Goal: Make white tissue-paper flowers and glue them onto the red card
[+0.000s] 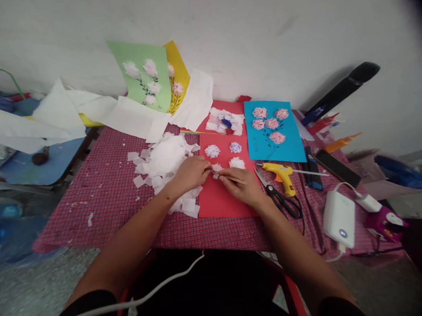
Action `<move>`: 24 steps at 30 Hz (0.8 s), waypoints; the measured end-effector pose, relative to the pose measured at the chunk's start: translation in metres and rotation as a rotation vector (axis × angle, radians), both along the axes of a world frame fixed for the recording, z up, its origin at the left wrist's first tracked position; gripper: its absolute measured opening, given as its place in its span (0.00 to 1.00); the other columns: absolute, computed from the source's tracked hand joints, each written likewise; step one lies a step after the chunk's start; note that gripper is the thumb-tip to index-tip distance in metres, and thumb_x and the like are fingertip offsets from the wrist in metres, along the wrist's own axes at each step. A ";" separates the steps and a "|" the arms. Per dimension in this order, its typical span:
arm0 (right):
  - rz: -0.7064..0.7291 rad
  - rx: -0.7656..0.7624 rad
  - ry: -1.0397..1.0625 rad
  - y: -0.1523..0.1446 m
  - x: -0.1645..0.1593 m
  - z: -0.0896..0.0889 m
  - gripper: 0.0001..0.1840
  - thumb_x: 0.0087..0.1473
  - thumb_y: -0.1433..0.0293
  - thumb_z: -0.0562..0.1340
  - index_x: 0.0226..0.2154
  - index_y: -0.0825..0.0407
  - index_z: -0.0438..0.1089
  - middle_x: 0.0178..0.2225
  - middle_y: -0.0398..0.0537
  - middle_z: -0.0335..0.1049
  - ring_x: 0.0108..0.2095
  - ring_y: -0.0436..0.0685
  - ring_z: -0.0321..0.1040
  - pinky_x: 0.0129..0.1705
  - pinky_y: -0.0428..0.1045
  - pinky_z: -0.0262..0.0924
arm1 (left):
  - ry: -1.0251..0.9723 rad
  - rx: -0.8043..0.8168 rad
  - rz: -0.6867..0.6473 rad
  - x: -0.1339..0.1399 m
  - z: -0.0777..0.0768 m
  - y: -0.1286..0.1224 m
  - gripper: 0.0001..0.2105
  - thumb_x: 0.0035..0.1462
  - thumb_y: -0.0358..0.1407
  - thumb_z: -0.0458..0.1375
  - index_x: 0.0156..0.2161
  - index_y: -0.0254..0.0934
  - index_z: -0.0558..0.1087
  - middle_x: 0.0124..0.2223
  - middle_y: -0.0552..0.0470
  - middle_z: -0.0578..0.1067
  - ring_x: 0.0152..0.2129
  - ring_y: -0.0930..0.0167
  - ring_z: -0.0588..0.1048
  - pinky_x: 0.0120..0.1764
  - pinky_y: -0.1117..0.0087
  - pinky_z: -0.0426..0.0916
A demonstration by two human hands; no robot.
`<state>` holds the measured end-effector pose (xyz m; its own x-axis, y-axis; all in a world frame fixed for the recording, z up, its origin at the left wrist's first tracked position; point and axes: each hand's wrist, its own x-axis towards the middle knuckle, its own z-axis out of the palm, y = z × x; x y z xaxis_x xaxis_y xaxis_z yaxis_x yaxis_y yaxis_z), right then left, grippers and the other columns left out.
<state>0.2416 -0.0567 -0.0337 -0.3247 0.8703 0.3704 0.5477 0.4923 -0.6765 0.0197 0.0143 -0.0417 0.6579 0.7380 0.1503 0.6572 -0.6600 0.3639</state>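
A red sheet of card [221,202] lies before me, with two purple-specked tissue paper puffs [212,151] and a white puff [237,163] on it. Over a further white puff [217,167], my two hands meet. My right hand [244,185] is closed around a thin wooden stick [235,179]. At the stick's tip is a small whitish paper square [215,176]. My left hand [192,173] has its fingers pinched together right by that square; whether they grip it I cannot make out. Beside my left hand spreads a heap of white tissue squares [168,156].
Right of the card lie a yellow glue gun [282,173], black-handled scissors [287,205] and a white power bank [339,218]. A blue card [292,138] bears pink puffs. Behind stand a green card [119,58] and white paper sheets [133,117]. A stained tissue [214,122] lies on the red card.
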 end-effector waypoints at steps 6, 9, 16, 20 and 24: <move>0.022 0.035 0.052 -0.002 0.002 -0.002 0.11 0.69 0.66 0.61 0.46 0.44 0.81 0.42 0.49 0.85 0.39 0.59 0.82 0.41 0.53 0.74 | 0.026 0.014 0.012 0.003 -0.002 0.000 0.11 0.66 0.33 0.56 0.38 0.36 0.81 0.37 0.45 0.80 0.38 0.62 0.78 0.42 0.62 0.70; 0.035 0.046 0.043 -0.001 0.001 -0.003 0.11 0.68 0.66 0.62 0.45 0.45 0.81 0.41 0.50 0.85 0.38 0.59 0.82 0.41 0.54 0.74 | 0.033 0.029 0.009 0.003 -0.003 0.000 0.11 0.66 0.33 0.55 0.37 0.36 0.80 0.37 0.45 0.80 0.38 0.62 0.78 0.41 0.62 0.70; 0.014 0.060 0.004 0.002 0.000 -0.004 0.11 0.68 0.67 0.62 0.45 0.46 0.81 0.40 0.50 0.85 0.37 0.59 0.82 0.39 0.53 0.73 | 0.040 0.060 0.016 0.004 -0.002 -0.003 0.11 0.67 0.33 0.54 0.36 0.36 0.79 0.36 0.46 0.78 0.37 0.63 0.76 0.40 0.62 0.68; 0.012 0.060 0.015 0.002 0.000 -0.008 0.11 0.68 0.67 0.62 0.45 0.46 0.81 0.41 0.50 0.85 0.38 0.59 0.82 0.40 0.53 0.73 | 0.053 0.069 0.013 0.004 -0.002 -0.004 0.11 0.67 0.34 0.55 0.36 0.36 0.79 0.36 0.46 0.78 0.36 0.63 0.76 0.40 0.63 0.67; 0.021 0.043 0.066 0.001 0.000 -0.006 0.10 0.67 0.67 0.63 0.45 0.45 0.82 0.41 0.49 0.85 0.38 0.59 0.82 0.40 0.53 0.73 | 0.057 0.066 0.018 0.005 -0.001 -0.004 0.11 0.67 0.33 0.54 0.35 0.36 0.79 0.36 0.46 0.78 0.36 0.63 0.76 0.40 0.62 0.68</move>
<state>0.2421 -0.0552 -0.0402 -0.3163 0.8466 0.4281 0.4923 0.5322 -0.6888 0.0247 0.0106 -0.0430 0.6537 0.7392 0.1619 0.6872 -0.6695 0.2820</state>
